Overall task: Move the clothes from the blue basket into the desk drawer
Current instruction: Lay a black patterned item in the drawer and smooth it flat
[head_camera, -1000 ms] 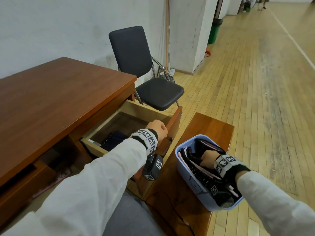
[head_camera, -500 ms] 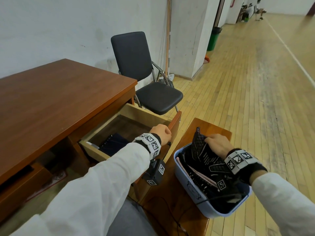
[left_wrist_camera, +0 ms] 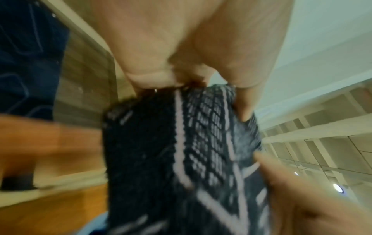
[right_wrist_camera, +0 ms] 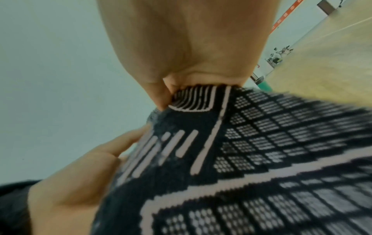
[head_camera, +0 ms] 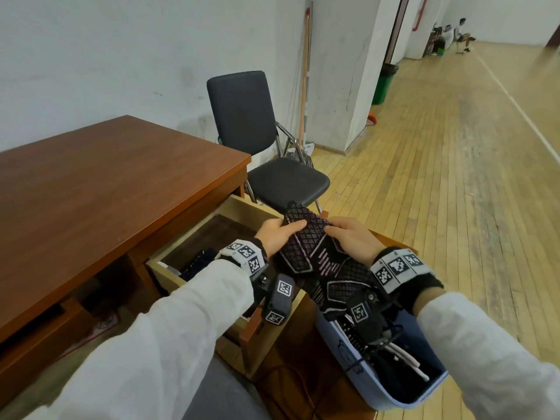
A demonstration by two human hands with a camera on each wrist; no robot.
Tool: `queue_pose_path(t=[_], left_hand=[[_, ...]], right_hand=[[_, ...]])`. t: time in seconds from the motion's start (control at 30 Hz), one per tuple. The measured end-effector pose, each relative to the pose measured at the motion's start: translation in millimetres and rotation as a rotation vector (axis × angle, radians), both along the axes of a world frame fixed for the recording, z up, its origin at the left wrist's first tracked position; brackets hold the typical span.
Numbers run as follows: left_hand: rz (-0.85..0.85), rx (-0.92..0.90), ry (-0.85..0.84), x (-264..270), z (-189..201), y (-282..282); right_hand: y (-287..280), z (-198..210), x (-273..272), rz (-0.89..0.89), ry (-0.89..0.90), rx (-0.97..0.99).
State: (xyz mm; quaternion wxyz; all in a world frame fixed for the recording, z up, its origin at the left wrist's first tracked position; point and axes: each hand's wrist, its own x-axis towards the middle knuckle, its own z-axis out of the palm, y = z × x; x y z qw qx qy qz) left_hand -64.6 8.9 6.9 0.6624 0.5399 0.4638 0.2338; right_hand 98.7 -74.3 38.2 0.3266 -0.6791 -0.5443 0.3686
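Two hands on one garment, right above the near corner of the open desk drawer point(head_camera: 212, 221). Left hand point(head_camera: 277, 236) clamped on the black patterned knit point(head_camera: 315, 256), thumb laid across the top of the fabric, fingers curled under. Right hand point(head_camera: 351, 237) gripping the same knit from the other side, fingers bent down over its upper edge. Close up from the left wrist: left hand point(left_wrist_camera: 181, 47) pinching the folded top of the knit point(left_wrist_camera: 181, 159), pale lines and dotted squares running down the dark cloth, all somewhat blurred. Close up from the right wrist: right hand point(right_wrist_camera: 191, 47) closed on a striped patch of the knit point(right_wrist_camera: 241, 151), with the other hand's fingers point(right_wrist_camera: 80, 167) flat along the cloth's lower left edge.

Knit lifted, upper end over the drawer's front corner, lower end trailing down into the blue basket point(head_camera: 375, 386). Basket just right of the drawer, on a low wooden bench point(head_camera: 281, 371), more dark clothes with pale stripes inside. Inside the drawer, a dark blue folded item point(head_camera: 198, 262) toward its near left corner. Left of the drawer and above it, the brown desk top point(head_camera: 106, 192). Behind the drawer, a black chair point(head_camera: 242, 116) against the white wall.
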Motion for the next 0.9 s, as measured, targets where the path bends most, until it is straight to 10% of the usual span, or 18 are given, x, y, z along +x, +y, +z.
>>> queue_pose_path(t=[0.23, 0.43, 0.9], left_hand=[[0.271, 0.248, 0.085, -52, 19, 46], [0.293, 0.167, 0.386, -94, 11, 75], [0.202, 0.228, 0.857, -149, -72, 110]], right_hand=[[14, -29, -4, 0.184, -0.129, -0.304], [36, -40, -26, -0.106, 0.264, -0.259], [95, -77, -102, 0.205, -0.331, -0.272]])
